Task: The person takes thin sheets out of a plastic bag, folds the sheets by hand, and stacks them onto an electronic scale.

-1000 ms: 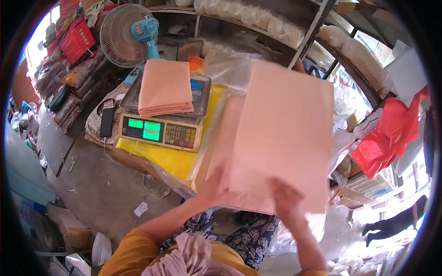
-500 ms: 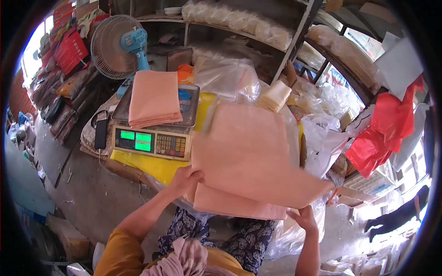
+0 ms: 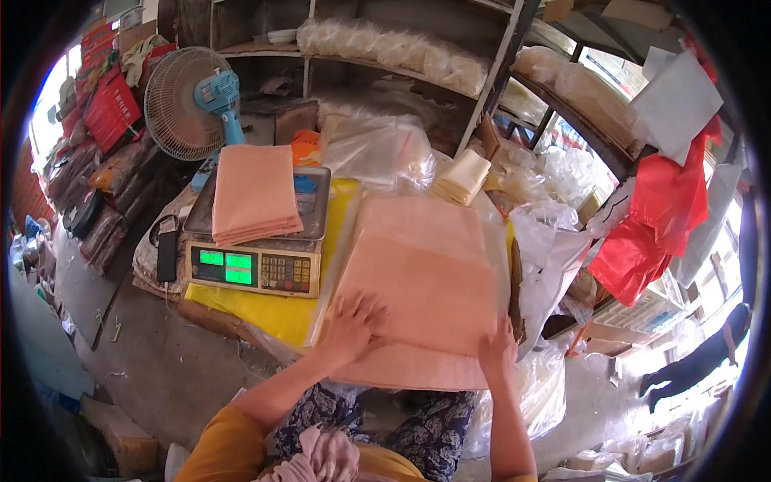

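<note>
Large peach cloth sheets (image 3: 426, 281) lie layered in front of me, the top one folded so its near edge stops short of the layer below. My left hand (image 3: 351, 325) rests on the left side of the upper sheet, fingers spread flat. At the right edge of the same sheet, my right hand (image 3: 499, 345) touches it with fingers stretched forward. To the left, a folded stack of peach cloth (image 3: 255, 193) sits on the tray of a digital scale (image 3: 253, 269) with lit green displays. The fine weave of the sheets is too blurred to tell.
Behind the scale stands a blue fan (image 3: 217, 92). Clear plastic bags (image 3: 373, 149) and a bundle of cream cloth (image 3: 462, 177) lie beyond the sheets. A black phone (image 3: 167, 255) lies left of the scale. Red plastic (image 3: 650, 217) hangs at right; another person (image 3: 703, 353) is far right.
The top sheet, raised and held at its near edge by both hands, has come down flat onto the layer below. The left hand has opened onto it; the right hand has moved up its edge.
</note>
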{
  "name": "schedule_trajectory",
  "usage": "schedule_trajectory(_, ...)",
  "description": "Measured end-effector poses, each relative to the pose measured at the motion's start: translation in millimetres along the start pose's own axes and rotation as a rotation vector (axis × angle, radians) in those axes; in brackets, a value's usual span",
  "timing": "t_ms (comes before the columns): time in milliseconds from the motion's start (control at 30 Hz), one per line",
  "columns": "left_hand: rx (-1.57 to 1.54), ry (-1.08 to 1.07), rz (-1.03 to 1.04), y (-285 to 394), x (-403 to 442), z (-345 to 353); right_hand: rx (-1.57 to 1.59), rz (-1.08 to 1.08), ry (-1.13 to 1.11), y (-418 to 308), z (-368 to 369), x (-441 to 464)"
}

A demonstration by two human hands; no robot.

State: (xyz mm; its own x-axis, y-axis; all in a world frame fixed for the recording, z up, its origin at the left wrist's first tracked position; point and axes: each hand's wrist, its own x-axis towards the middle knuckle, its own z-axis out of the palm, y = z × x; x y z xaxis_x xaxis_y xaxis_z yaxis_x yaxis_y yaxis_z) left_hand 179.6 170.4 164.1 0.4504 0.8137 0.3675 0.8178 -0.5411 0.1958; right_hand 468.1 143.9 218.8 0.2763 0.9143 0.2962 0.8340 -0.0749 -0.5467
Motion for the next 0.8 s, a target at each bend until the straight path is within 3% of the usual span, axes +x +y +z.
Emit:
schedule_trajectory(33, 0.024, -0.012, 0.003, -0.4, -0.9, 1.4, -0.205, -0.152, 0.118, -9.7, 3.6, -5.0)
schedule_trajectory(67, 0.049, -0.022, 0.006, -0.6, -1.4, 1.8, -0.206, -0.154, 0.118, -13.6, 10.6, -9.4)
schedule_trajectory(133, 0.038, -0.004, 0.009, -1.0, 0.5, -1.4, -0.554, -0.446, -0.133, -16.3, 25.3, -13.2)
schedule_trajectory(300, 0.074, -0.079, 0.106, -34.3, 5.2, -15.3, -0.429, -0.381, -0.315, -26.4, 30.9, -7.6)
schedule_trajectory(367, 0.146, -0.209, -0.088, -43.3, 7.9, -31.1, -0.375, -0.348, -0.47, -48.5, 22.0, -12.9)
schedule_trajectory(400, 0.146, -0.211, -0.083, -37.3, 7.4, -39.1, -0.375, -0.342, -0.47, -65.6, 20.8, -17.1)
schedule_trajectory(467, -0.051, 0.051, 0.069, -14.6, 3.2, -63.9, -0.267, -0.58, -0.321, -95.3, 20.9, -24.5)
schedule_trajectory(500, -0.056, 0.041, 0.072, -4.9, 2.8, -75.1, -0.266, -0.57, -0.327, -92.2, 20.3, -21.3)
schedule_trajectory(567, -0.214, 0.701, -0.011, 5.0, 6.2, -92.2, -0.027, -0.621, -0.17, -95.9, 10.4, -7.3)
schedule_trajectory(600, -0.21, 0.697, -0.014, -1.8, 5.6, -84.0, 0.062, -0.684, -0.101, -101.2, -12.7, -14.1)
schedule_trajectory(667, -0.944, 0.767, -0.413, -28.2, -1.4, -41.9, 0.136, -0.785, -0.098, -84.0, -23.8, -19.5)
schedule_trajectory(700, -0.94, 0.767, -0.425, -43.7, -5.0, -10.5, 0.203, -0.89, -0.086, -73.2, -27.3, -24.0)
schedule_trajectory(767, -0.824, 0.68, -0.166, -67.4, -11.7, 43.7, 0.179, -0.861, -0.089, -44.0, -18.3, -38.6)
schedule_trajectory(800, -1.008, 0.597, -0.266, -37.0, -15.5, 13.4, 0.225, -0.711, -0.189, -24.7, -10.3, -46.4)
